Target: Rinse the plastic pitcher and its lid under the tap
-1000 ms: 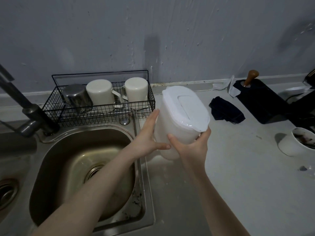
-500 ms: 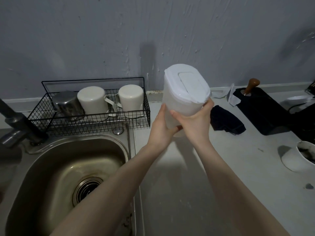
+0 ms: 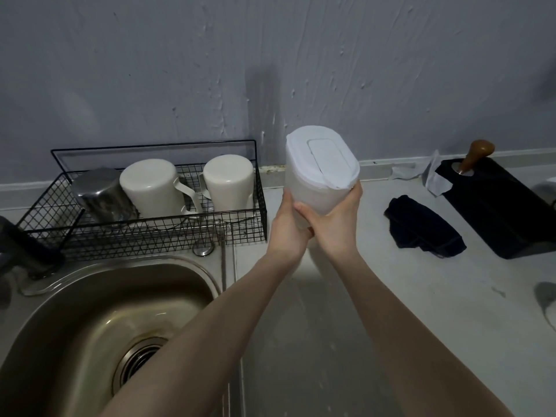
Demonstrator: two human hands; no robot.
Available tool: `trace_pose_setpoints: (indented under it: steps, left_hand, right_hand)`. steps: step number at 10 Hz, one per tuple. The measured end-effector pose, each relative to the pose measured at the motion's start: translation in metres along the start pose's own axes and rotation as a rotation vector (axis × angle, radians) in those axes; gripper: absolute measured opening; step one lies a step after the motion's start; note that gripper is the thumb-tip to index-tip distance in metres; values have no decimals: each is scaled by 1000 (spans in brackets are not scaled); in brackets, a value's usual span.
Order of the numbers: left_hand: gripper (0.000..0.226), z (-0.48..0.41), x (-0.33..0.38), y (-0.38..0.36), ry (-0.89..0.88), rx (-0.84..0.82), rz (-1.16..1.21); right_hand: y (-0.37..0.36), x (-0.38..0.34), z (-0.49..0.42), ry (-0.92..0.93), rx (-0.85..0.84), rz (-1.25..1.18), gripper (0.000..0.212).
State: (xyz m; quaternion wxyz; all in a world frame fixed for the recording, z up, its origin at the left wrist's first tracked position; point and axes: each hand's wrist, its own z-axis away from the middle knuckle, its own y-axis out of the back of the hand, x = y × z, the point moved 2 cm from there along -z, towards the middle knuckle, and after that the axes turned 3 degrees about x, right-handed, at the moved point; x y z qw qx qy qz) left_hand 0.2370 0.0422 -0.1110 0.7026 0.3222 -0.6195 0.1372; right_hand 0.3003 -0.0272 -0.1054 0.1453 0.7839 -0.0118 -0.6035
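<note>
A translucent white plastic pitcher [image 3: 316, 192] is held up above the counter, just right of the sink. Its white lid [image 3: 322, 159] with a flip flap sits on top, tilted toward me. My left hand [image 3: 288, 228] cups the pitcher's lower left side. My right hand [image 3: 334, 219] wraps its lower right side, thumb across the front. Most of the pitcher's lower body is hidden behind both hands. The dark tap [image 3: 21, 245] stands at the far left edge, behind the steel sink [image 3: 90, 320].
A black wire rack [image 3: 150, 233] behind the sink holds two upturned cream mugs and a steel cup. On the grey counter [image 3: 421, 311] lie a dark cloth [image 3: 424, 227], a black board [image 3: 499, 212] with a wooden-handled tool, and crumpled white paper.
Both hands have lifted the pitcher up off the counter and hold it higher and more upright. The view has shifted right, so the tap sits at the left edge.
</note>
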Motion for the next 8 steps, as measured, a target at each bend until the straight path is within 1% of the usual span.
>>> trace_pose_setpoints:
  steps: [1, 2, 4, 5, 6, 7, 8]
  left_hand:
    - [85, -7, 0, 3, 1, 3, -6]
    - [76, -14, 0, 4, -17, 13, -18]
    - [75, -22, 3, 4, -5, -6, -35]
    - [74, -21, 6, 6, -20, -16, -72]
    - [66, -16, 7, 11, -21, -17, -210]
    - [55, -8, 10, 16, 5, -25, -265]
    - [47, 3, 11, 32, 55, -64, -397]
  right_hand:
    - [-4, 2, -5, 17, -37, -6, 108]
    - [-7, 2, -12, 24, -69, 8, 107]
    - [-8, 1, -14, 13, -89, 24, 107]
    - [-6, -2, -14, 11, -111, 38, 108]
    - [2, -7, -12, -13, -179, 82, 104]
    - [7, -10, -5, -45, -232, 127, 88]
    - [15, -13, 7, -125, -311, 340, 54]
